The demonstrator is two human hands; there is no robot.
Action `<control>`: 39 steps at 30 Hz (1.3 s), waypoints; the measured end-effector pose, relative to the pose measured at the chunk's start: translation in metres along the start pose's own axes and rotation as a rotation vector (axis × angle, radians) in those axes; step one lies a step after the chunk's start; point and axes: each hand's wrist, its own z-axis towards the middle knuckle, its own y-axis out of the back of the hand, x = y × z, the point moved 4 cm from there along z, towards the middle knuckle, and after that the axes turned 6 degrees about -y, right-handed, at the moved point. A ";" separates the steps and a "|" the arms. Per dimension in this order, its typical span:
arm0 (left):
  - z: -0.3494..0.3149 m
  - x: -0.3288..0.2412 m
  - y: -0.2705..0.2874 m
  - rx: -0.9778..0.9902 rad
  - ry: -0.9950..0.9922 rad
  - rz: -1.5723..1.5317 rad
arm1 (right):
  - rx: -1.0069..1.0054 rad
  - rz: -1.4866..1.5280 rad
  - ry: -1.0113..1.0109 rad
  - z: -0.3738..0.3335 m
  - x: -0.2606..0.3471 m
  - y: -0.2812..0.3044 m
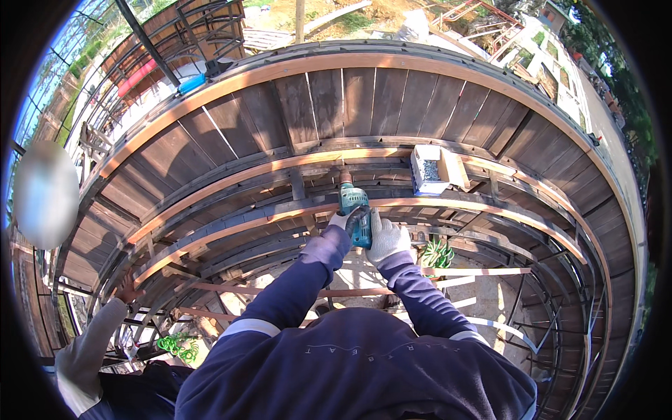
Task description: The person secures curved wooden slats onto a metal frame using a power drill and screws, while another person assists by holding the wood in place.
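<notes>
A teal power drill (355,206) points away from me, its nose at the light wooden strip (308,161) in the middle of the curved frame. Both my hands are closed on it. My left hand (340,221) grips its left side, with part of a dark side handle or cord showing there. My right hand (387,239), in a white knit glove, wraps its rear right side. I cannot tell whether the bit is in the wood. Right of the drill, an opened white cardboard box (425,183) of small metal fasteners (431,169) sits on the frame.
Curved slatted boards (357,101) rise beyond the strips, with an outer wooden rim (392,63). Green coiled cord or hose (437,254) hangs at right, more (178,346) at lower left. At left, a co-worker's hand (128,288) touches the frame. A blue object (192,84) lies beyond the rim.
</notes>
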 end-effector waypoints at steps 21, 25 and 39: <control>0.013 -0.005 0.010 0.004 0.074 -0.109 | 0.034 -0.135 0.027 0.021 0.006 0.012; 0.020 -0.001 0.012 0.022 0.078 -0.161 | 0.074 -0.088 0.030 0.023 0.005 0.020; 0.032 0.016 0.022 0.028 0.171 -0.270 | 0.066 -0.101 0.020 0.023 0.008 0.022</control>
